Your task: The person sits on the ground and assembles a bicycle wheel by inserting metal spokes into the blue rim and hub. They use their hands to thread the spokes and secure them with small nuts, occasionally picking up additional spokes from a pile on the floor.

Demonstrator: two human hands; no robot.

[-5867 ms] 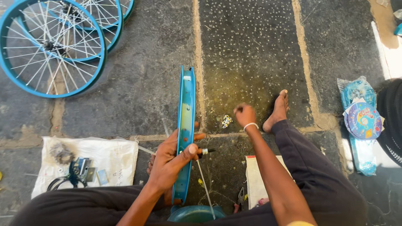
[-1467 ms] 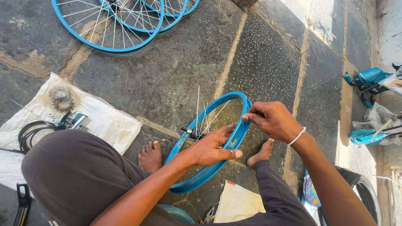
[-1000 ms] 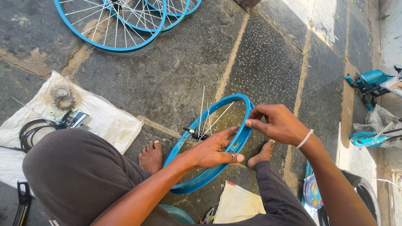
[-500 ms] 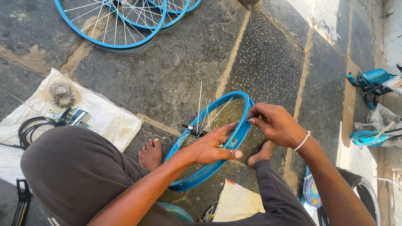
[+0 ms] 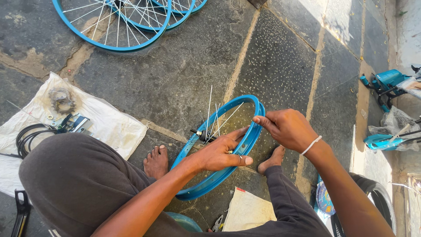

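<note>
Hands (image 5: 223, 153) (image 5: 287, 129) still keep a closed grip on the blue rim (image 5: 206, 186) — barely shifted since.

Dark grey trousers (image 5: 74, 184), bare feet, white wristband (image 5: 310, 145).

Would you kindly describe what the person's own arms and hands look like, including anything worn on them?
Both arms are bare up to where the picture ends, with no sleeves and no gloves. The right hand has a thin white band around its wrist. The left hand wears a slim ring on one finger; its wrist is bare.
</note>
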